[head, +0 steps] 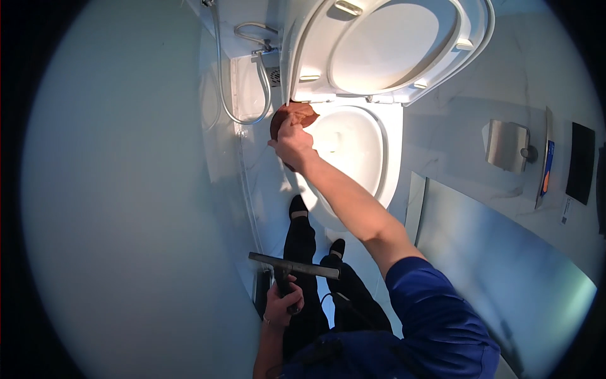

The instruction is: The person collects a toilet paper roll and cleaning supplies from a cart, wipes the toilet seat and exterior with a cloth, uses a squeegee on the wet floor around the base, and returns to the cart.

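Note:
My right hand (294,142) presses a reddish-brown cloth (292,115) on the left rim of a white toilet bowl (393,142), close to the seat hinge. The toilet seat (318,52) and lid (386,45) stand raised behind the bowl. Lower down, my left hand (284,301) grips the dark handle of a squeegee (303,266), its long blade crosswise in front of my legs. Part of the cloth is hidden under my right fingers.
A shower hose (221,94) loops at the upper left near a floor drain (275,76). Frosted glass (118,189) fills the left side. On the right wall are a metal toilet paper holder (507,146) and a black rectangular plate (580,163). A glossy panel (492,251) stands at lower right.

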`<state>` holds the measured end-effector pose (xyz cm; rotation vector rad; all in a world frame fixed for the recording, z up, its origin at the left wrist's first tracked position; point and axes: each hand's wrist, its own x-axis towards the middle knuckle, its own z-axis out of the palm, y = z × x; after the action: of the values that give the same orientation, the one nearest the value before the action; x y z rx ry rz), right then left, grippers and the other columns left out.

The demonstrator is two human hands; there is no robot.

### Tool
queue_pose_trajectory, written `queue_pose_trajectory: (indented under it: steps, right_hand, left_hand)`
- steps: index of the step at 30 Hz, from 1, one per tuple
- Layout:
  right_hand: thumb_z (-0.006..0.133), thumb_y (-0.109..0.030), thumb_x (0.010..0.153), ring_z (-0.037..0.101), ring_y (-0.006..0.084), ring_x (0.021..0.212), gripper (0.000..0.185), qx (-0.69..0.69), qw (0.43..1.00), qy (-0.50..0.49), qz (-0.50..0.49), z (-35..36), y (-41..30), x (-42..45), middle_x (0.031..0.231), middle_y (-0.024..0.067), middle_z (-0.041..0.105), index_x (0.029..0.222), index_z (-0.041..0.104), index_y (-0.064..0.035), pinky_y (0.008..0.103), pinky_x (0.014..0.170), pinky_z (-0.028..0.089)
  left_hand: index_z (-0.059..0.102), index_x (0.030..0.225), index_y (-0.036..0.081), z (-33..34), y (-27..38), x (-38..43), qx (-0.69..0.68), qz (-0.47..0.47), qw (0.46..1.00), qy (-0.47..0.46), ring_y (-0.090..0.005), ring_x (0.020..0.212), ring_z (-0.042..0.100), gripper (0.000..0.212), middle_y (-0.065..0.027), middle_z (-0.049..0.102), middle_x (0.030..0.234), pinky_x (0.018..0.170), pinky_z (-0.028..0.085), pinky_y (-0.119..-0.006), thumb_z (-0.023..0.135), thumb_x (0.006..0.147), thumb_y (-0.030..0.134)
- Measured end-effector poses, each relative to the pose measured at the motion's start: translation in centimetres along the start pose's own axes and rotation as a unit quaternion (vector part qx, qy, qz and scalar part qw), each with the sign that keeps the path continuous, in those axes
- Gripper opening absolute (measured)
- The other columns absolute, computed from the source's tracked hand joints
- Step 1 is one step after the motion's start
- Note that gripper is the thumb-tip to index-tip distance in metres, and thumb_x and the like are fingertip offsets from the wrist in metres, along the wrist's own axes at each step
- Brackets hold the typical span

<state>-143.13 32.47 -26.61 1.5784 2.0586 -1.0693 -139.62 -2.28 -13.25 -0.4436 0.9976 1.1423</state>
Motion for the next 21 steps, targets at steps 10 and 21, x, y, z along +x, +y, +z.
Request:
queue_pose_trajectory:
  steps: [10, 21]
  right_hand:
    - [0.056, -0.026, 0.082, 0.059, 0.0352, 0.079, 0.036, -0.121, 0.952, 0.047, -0.278, 8.6, 16.9, -16.7, 0.096, 0.0173, 0.051, 0.118, 0.052, -0.0247, 0.0422, 0.064, 0.051]
    - [0.063, -0.019, 0.081, 0.052, 0.0226, 0.108, 0.062, 0.386, 0.895, 0.223, -0.013, -15.0, 29.5, -13.7, 0.122, 0.0114, 0.051, 0.133, 0.034, -0.0017, 0.0309, 0.092, 0.041]
  left_hand:
    - [0.048, 0.109, 0.006, 0.4, 0.4, -0.3, -0.041, 0.060, 0.997, -0.038, -0.0153, 0.052, 0.053, 0.035, -0.0065, 0.056, 0.071, 0.048, 0.044, -0.027, 0.060, 0.078, -0.003]
    - [0.048, 0.106, 0.005, 0.2, -2.0, 0.9, -0.010, 0.011, 1.000, 0.001, -0.0169, 0.051, 0.054, 0.036, -0.0077, 0.056, 0.069, 0.047, 0.044, -0.029, 0.062, 0.074, -0.003]
